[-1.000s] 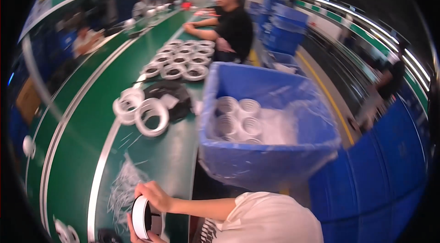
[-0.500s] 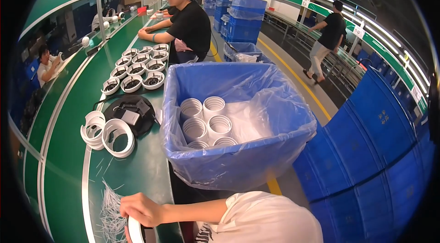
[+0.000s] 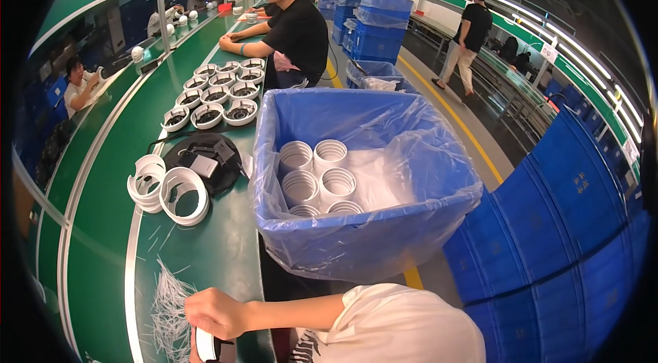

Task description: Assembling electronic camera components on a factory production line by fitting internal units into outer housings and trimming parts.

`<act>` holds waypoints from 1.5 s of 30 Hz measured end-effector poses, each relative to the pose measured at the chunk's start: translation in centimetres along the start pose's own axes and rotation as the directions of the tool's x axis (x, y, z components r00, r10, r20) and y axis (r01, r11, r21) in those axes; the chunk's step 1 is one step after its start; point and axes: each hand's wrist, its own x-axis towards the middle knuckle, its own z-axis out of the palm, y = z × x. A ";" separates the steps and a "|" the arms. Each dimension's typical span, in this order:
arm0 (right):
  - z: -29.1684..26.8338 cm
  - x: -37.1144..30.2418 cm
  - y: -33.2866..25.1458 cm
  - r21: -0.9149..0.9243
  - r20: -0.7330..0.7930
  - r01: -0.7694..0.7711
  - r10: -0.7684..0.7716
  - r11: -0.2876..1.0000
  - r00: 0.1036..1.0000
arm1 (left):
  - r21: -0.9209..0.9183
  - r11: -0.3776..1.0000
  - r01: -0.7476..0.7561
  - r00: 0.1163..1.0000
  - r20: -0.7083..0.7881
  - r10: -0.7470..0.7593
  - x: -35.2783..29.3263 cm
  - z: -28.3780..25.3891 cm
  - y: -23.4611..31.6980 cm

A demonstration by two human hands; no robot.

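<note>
My right hand is closed over the rim of a white plastic ring at the lower edge of the head view. Something black shows inside that ring, and the rest of it is cut off. A sliver of skin lies against the ring's left side; I cannot tell which hand it belongs to. My left hand is otherwise out of sight. Beside my right hand lies a heap of thin white strips on the green bench. Farther up stand a white ring and a stack of notched white rings.
A lined blue bin holding stacked white rings stands right of the bench. Behind the loose rings are a black round base and rows of white rings with black inserts. A seated person and blue crates flank the bin.
The whole view has shifted slightly, so the bench and bin appear a little farther right. My right hand stays on the ring, and more black shows inside it. The walking person has moved farther away.
</note>
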 end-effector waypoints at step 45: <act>10.0 0.5 1.3 0.799 0.601 -0.529 0.403 -0.285 0.690 | 0.192 0.750 -0.633 0.589 -0.509 0.628 0.9 0.2 -5.5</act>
